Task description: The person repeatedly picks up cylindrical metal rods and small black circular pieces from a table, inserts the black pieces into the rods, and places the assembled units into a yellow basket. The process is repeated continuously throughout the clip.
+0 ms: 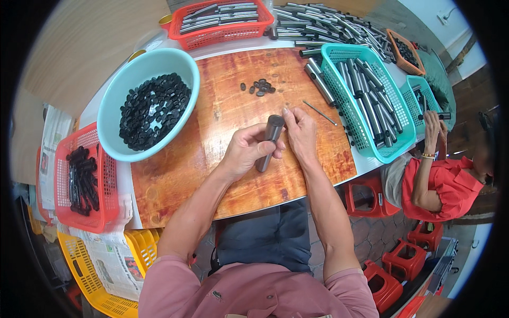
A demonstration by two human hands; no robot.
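Tilted upright over the wooden board (175, 180), a dark metal tube (274, 127) with a closed-looking black top end is wrapped by the fingers of my left hand (246, 148). Close against the tube's upper right side is my right hand (300, 130), its thumb and forefinger pinched together; whatever is between them is too small to make out. Beyond my hands lies a small pile of black oval caps (262, 87). A thin metal rod (320, 113) rests on the board to the right of my right hand.
A turquoise basin (108, 114) of black caps stands left, above a red basket (113, 185) of black pieces. Metal tubes fill a green basket (395, 151) at right, a red basket (217, 37) at back and a heap (328, 24). A person in red (442, 185) works at far right.
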